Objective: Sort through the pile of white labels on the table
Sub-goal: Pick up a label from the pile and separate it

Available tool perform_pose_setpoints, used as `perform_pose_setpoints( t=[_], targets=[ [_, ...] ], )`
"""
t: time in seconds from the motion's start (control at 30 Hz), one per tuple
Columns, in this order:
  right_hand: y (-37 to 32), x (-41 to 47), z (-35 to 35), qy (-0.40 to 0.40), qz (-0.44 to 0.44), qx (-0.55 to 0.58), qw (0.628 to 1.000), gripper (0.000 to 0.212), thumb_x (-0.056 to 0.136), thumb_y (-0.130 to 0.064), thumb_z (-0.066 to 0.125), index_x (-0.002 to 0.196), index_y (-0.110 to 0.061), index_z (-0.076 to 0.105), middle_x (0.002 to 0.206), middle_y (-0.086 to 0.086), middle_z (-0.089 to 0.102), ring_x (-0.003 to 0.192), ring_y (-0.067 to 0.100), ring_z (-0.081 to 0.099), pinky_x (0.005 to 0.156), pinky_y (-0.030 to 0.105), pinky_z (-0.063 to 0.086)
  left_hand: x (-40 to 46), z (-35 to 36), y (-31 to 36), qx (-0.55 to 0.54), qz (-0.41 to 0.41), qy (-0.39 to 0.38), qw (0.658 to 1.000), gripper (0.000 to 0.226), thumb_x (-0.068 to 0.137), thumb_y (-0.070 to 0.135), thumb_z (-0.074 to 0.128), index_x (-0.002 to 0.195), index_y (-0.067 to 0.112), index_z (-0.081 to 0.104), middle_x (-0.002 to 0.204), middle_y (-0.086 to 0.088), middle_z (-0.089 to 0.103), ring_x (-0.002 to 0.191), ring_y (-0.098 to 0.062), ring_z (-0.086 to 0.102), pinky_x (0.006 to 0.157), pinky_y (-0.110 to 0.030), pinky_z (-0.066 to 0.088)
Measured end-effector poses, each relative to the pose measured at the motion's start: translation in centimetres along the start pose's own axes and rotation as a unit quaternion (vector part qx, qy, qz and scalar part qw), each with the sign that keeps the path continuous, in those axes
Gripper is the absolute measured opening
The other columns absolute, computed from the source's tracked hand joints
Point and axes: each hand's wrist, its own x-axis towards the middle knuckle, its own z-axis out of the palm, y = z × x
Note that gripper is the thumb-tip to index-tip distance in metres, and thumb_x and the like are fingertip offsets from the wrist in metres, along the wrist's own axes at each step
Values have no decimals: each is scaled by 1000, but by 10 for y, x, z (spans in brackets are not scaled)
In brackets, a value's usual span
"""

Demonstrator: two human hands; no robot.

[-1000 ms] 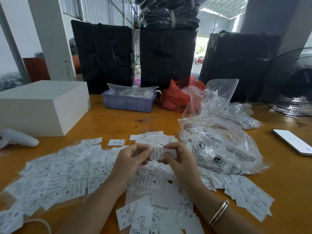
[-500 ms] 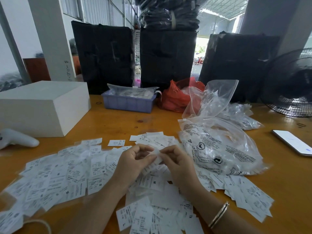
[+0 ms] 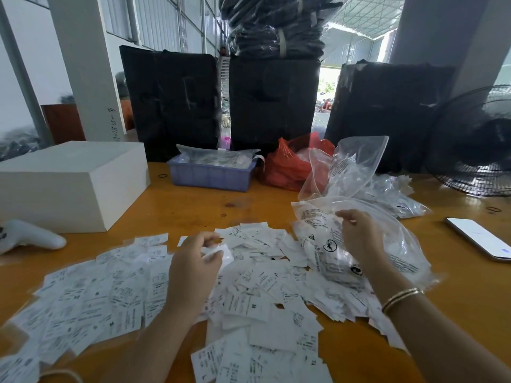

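Left hand (image 3: 193,268) hovers low with fingers curled, pinching something white. Right hand (image 3: 359,234) is raised further out, fingertips pinched together, a bangle on its wrist.

Bare forearms; gold bangles (image 3: 402,297) circle the right wrist.

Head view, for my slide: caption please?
Left hand pinches a label over the pile; right hand reaches the printed bag.

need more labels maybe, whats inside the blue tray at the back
The blue tray holds clear plastic bags of printed white pieces, heaped above its rim. Whatever lies beneath them, and whether those pieces are labels, cannot be told.
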Motion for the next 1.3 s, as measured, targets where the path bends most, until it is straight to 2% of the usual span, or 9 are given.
perform_pose_setpoints(
  t=[0.1, 0.27, 0.5, 0.7, 0.83, 0.9, 1.0, 1.13, 1.3],
  targets=[
    [18, 18, 4, -165, 43, -183, 968, 24, 93, -13, 50, 110, -6, 67, 113, 9, 65, 90, 24, 58, 75, 29, 46, 4, -1, -9, 138, 24, 5, 990, 26, 83, 14, 71, 108, 19, 66, 106, 1, 65, 82, -12, 59, 78, -30, 52],
    [17, 19, 9, -140, 53, -256, 955, 21, 89, -21, 57, 90, -9, 73, 88, 7, 70, 77, 23, 61, 71, 31, 51, 5, 2, -15, 238, 16, 7, 971, 21, 85, 21, 66, 106, 23, 67, 112, 1, 62, 103, -20, 56, 93, -42, 41],
    [14, 19, 5, -67, 77, -164, 981, 11, 84, -25, 66, 77, -17, 69, 77, -1, 66, 77, 19, 58, 77, 37, 49, 3, 6, -13, 204, 66, 11, 977, 14, 81, 16, 70, 94, 20, 70, 103, 0, 67, 98, -22, 60, 85, -40, 43],
    [-20, -13, 6, 32, -54, 62, 996, 9, 87, -28, 65, 78, -31, 61, 84, -17, 64, 88, 3, 58, 91, 35, 44, -2, 10, -5, 115, 138, -12, 984, 13, 83, 17, 69, 96, 21, 69, 103, 8, 63, 102, -15, 56, 89, -35, 40],
    [-50, -58, 22, -91, -82, 221, 968, 9, 80, -38, 65, 78, -32, 58, 72, -7, 65, 63, 4, 59, 61, 20, 51, -7, 9, 4, -37, 98, -109, 988, 15, 93, 42, 50, 105, 38, 59, 109, 26, 54, 105, 10, 47, 94, -20, 36],
    [-54, -74, 35, -168, -51, 262, 949, 6, 86, -25, 63, 84, -25, 58, 74, 0, 69, 65, 12, 65, 60, 23, 52, -10, 9, 6, -89, 67, -148, 983, 24, 90, 51, 48, 110, 42, 55, 110, 29, 55, 105, 16, 47, 84, -4, 36],
    [-52, -90, 49, -240, -30, 314, 918, 9, 90, -12, 61, 92, -20, 57, 76, 0, 71, 69, 11, 68, 67, 24, 54, -10, 8, 6, -135, 31, -173, 975, 34, 85, 60, 49, 113, 43, 54, 106, 27, 60, 100, 15, 52, 79, -9, 41],
    [-50, -99, 58, -268, -43, 315, 910, 28, 89, -8, 63, 104, -28, 53, 79, -4, 70, 77, 12, 69, 74, 31, 55, -9, 9, 7, -126, 16, -162, 979, 20, 81, 54, 52, 97, 44, 57, 94, 25, 63, 89, 13, 56, 68, -8, 47],
    [-49, -100, 63, -287, -37, 315, 904, 43, 86, -6, 65, 111, -37, 48, 79, -4, 69, 78, 8, 68, 67, 14, 49, -9, 11, 6, -116, 19, -144, 983, 13, 87, 24, 65, 82, 36, 63, 81, 24, 66, 81, 7, 60, 67, -6, 46]
  ],
)
